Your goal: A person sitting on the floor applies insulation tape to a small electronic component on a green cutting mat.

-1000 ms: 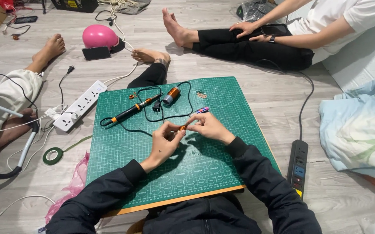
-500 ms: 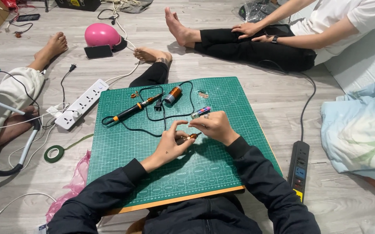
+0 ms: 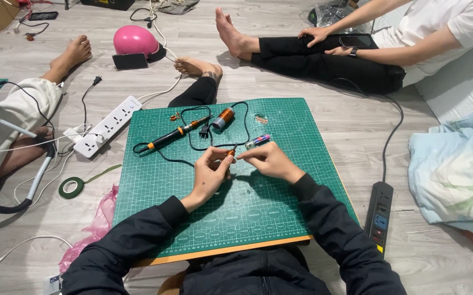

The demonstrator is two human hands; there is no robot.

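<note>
While both hands meet above the green cutting mat (image 3: 280,218), the left hand (image 3: 210,175) and right hand (image 3: 266,159) each grip a small orange part (image 3: 230,154).

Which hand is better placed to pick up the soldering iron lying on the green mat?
Left, probably. The soldering iron lies up and to the left of the left hand, nearer than the right hand, which would have to cross over. Both hands pinch a small orange part, so one must let go first.
</note>
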